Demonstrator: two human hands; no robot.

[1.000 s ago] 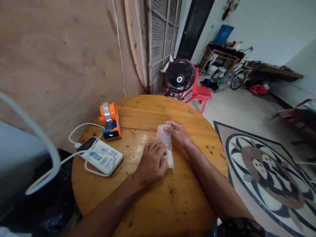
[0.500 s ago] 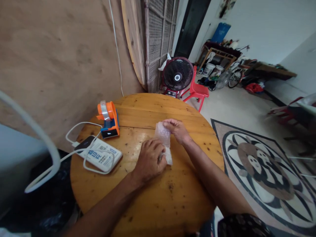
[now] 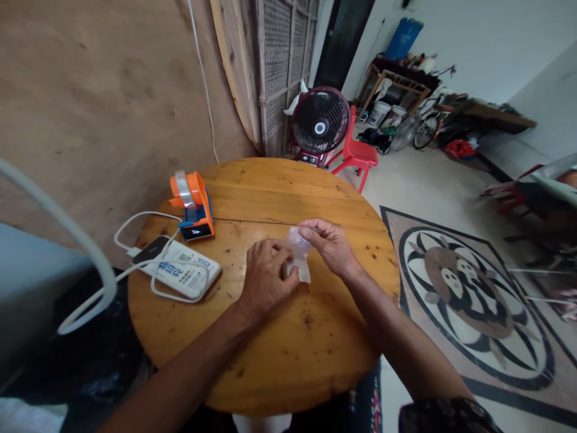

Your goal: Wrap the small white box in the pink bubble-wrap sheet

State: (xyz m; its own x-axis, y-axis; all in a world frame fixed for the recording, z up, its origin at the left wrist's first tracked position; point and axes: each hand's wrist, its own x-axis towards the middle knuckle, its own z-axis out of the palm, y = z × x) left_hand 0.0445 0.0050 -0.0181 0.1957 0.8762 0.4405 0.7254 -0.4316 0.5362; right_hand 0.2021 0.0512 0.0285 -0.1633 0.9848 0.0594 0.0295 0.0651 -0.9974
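Note:
A small piece of clear bubble wrap [image 3: 298, 240] is held between my two hands, just above the round wooden table [image 3: 270, 373]. My right hand [image 3: 331, 243] pinches its upper right end between thumb and fingers. Curled around its lower left part is my left hand [image 3: 269, 273], thumb at the lower edge. Whether anything lies inside the wrap I cannot make out. To the left stands an orange and blue tape dispenser [image 3: 193, 207] with a roll of clear tape. In front of it lies a white power bank [image 3: 183, 270] with a white cable.
Beyond the table stand a dark red fan [image 3: 321, 123] and a red plastic chair [image 3: 358, 150]. A thick white cable [image 3: 85, 240] loops at the near left. On the floor to the right is a panda-patterned design [image 3: 469, 294].
My right hand has folded the upper end of the bubble wrap downward, so it looks shorter and bent. My left hand has moved slightly left. The whole view has shifted a little.

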